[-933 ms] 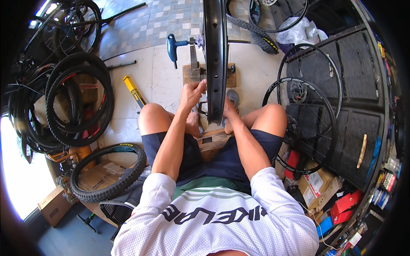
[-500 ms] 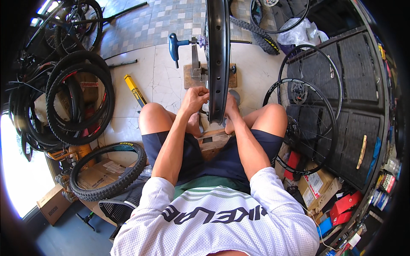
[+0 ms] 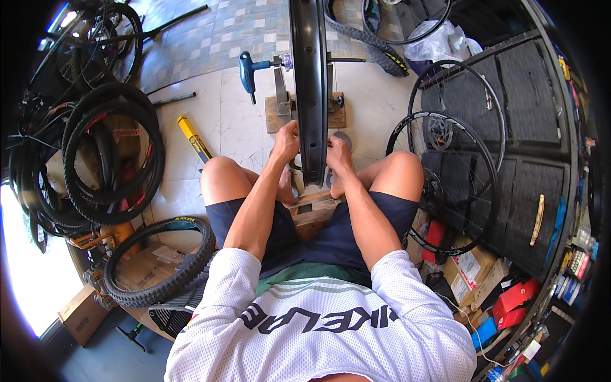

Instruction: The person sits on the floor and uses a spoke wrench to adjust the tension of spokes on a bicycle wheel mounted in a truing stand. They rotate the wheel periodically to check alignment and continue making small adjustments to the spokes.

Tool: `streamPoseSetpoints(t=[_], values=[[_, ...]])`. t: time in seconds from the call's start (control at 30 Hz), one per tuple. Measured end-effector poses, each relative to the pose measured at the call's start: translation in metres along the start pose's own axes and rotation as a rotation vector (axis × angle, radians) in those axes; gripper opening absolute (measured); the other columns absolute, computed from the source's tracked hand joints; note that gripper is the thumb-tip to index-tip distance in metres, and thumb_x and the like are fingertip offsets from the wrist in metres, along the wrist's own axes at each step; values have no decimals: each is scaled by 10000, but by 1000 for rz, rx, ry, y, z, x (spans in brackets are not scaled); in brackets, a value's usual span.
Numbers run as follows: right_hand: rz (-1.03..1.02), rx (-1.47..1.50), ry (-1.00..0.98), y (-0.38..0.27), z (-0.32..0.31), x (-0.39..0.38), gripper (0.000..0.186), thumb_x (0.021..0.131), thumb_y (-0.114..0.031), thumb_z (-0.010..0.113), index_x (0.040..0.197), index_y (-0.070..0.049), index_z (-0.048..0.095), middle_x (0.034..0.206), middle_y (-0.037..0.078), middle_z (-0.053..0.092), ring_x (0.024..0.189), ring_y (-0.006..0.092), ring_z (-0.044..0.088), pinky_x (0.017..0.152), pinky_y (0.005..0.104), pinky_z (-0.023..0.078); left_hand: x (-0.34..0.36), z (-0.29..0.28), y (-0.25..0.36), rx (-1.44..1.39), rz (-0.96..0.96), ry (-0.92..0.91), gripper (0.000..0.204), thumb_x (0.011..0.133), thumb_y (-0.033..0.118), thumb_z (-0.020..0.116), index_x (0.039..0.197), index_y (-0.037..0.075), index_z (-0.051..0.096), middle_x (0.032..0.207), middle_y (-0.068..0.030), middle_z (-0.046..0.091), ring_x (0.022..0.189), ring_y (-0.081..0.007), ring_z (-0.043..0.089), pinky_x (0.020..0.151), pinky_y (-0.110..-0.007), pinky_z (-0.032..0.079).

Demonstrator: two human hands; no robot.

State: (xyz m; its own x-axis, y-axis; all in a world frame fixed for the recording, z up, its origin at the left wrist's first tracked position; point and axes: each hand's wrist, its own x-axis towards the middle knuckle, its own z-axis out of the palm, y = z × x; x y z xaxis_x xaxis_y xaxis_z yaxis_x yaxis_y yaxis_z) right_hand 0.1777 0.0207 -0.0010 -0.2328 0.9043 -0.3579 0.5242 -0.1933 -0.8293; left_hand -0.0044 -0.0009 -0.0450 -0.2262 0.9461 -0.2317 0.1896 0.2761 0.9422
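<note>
rim: likely light, stiff, slick | best held both sides | left hand, right hand flank it, curled; can't tell if gripping

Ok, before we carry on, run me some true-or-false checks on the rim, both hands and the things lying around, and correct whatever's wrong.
1. The black rim stands upright between the left hand and the right hand. True.
2. The right hand is gripping the blue-handled tool. False: that hand is at the rim's right side, and neither hand is on the tool.
3. The yellow-and-black bar lies on the floor to the left of the rim. True.
4. The knobby tire at lower left is fitted on a spoked wheel. False: it has no spokes, and cardboard shows through its opening.
</note>
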Motion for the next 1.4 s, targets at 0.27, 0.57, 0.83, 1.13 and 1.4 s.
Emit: streamPoseSetpoints(t=[0.27, 0.57, 0.83, 1.13, 1.4], values=[[8, -74, -20, 3, -6, -5, 374, 829, -368, 740, 914, -5, 707, 801, 170, 703, 727, 287, 677, 659, 391, 493, 0, 11, 7, -32, 34, -38, 309, 778, 147, 730, 1052, 16, 678, 923, -148, 725, 871, -158, 636, 780, -348, 509], [-203, -55, -89, -13, -7, -13, 305, 830, -318, 736, 926, -33, 691, 827, 164, 700, 764, 312, 674, 688, 395, 497, 3, -5, -14, 103, -100, -195, 315, 781, 194, 733, 1038, 15, 696, 894, -160, 716, 816, -168, 660, 712, -343, 519], [-263, -151, -146, -9, -14, -10, 258, 868, -264, 697, 983, -34, 677, 865, 158, 711, 820, 315, 685, 730, 392, 507, -1, -7, 4, 213, -2, -292, 281, 772, 198, 737, 957, -9, 696, 865, -128, 704, 760, -172, 642, 678, -344, 516], [-354, -88, -62, -8, -7, -15, 344, 813, -330, 752, 974, -33, 681, 941, 166, 699, 926, 326, 666, 808, 404, 504, 1, 15, -38, 281, -210, -17, 310, 730, 267, 699, 809, -33, 708, 777, -280, 666, 795, -393, 694, 718, -435, 532], [-460, 23, 12, 4, 17, -2, 361, 787, -360, 770, 886, -24, 685, 901, 167, 672, 900, 362, 636, 786, 430, 493, 3, 14, -72, 185, -105, 93, 302, 807, 269, 653, 793, -28, 701, 763, -267, 664, 773, -402, 682, 713, -448, 524]])
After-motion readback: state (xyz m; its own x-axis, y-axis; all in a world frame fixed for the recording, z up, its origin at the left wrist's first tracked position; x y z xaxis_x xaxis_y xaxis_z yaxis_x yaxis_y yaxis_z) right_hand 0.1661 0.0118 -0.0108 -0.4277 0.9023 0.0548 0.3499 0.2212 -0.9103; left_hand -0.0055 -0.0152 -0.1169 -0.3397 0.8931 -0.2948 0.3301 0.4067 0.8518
